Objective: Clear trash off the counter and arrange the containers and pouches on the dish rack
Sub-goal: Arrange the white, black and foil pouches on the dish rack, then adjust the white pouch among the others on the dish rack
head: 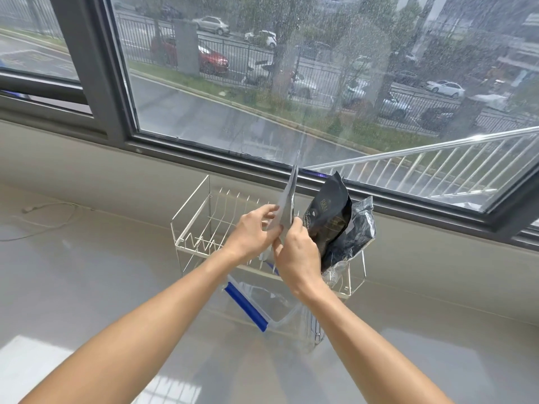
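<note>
A: Pale counter under a rain-streaked window, street and parked cars beyond. What's on the surface?

B: From the head view, a white wire dish rack stands against the sill. Two black foil pouches stand upright in its right end, one crumpled behind the other. A clear plastic container with a blue edge sits at the near side, tilted, apparently under the rack's front rail. A thin white cable lies far left.

A: And the hands?

B: Both meet over the middle of the rack on a flat grey pouch, held upright and edge-on. The left hand pinches its lower left side with fingers pressed together; the right hand is closed around its lower edge.

A: How will it handle?

B: I'd judge it light, thin and floppy, likely slippery foil. Holding low on both sides keeps it from folding; it probably needs a slot between wires to stay standing beside the black ones.
</note>
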